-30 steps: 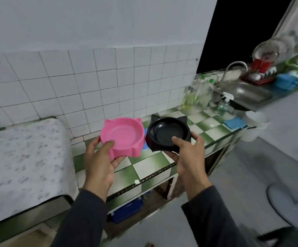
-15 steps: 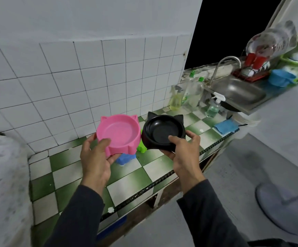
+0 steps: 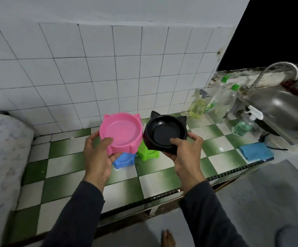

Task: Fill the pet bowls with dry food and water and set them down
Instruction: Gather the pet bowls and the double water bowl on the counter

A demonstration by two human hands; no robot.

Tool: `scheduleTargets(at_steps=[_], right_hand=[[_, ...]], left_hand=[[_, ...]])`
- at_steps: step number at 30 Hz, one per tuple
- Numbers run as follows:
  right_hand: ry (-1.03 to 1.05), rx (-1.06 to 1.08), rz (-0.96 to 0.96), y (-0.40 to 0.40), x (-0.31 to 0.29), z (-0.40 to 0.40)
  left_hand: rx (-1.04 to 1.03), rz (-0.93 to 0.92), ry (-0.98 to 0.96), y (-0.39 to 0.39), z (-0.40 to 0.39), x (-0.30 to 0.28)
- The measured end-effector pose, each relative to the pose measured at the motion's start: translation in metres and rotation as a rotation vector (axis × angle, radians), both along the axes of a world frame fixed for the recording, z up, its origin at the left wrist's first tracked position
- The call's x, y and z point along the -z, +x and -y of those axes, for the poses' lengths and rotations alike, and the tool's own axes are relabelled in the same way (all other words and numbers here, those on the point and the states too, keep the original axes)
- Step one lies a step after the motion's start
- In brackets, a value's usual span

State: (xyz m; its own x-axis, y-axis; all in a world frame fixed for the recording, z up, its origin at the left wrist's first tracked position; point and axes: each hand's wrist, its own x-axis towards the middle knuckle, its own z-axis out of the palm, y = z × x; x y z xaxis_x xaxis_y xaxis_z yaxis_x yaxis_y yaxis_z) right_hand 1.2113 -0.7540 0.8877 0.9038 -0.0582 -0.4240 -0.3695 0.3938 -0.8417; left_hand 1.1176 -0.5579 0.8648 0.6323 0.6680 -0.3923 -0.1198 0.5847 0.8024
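My left hand (image 3: 98,155) grips a pink cat-eared pet bowl (image 3: 121,131) by its near rim, thumb inside. A black cat-eared pet bowl (image 3: 164,132) sits in my right hand (image 3: 185,152), thumb over the near rim. Both bowls are empty, side by side and held above the green-and-white checkered counter (image 3: 70,168). Under them on the counter stand a blue bowl (image 3: 125,160) and a green bowl (image 3: 147,153), each partly hidden.
A steel sink (image 3: 280,111) with a curved tap (image 3: 276,68) lies at the right. Spray bottles and clear bottles (image 3: 221,102) stand beside it. A blue cloth (image 3: 255,151) lies near the counter's front edge. A covered surface (image 3: 0,157) is at the left.
The view has swung toward the counter, bringing it closer. Both hands keep hold of their bowls, and the blue and green bowls under them have come into sight.
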Motion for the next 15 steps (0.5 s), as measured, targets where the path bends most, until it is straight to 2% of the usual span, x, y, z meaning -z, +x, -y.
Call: scheduleTargets(at_steps=[7,15], right_hand=[[-0.079,-0.201,-0.045,0.047,0.019,0.010],[-0.184,-0.349,-0.117,0.063,0.059,0.018]], left_hand=[[-0.179,-0.037,-0.032,0.011,0.026,0.028],[-0.294,-0.118,-0.068,0.005,0.044,0.072]])
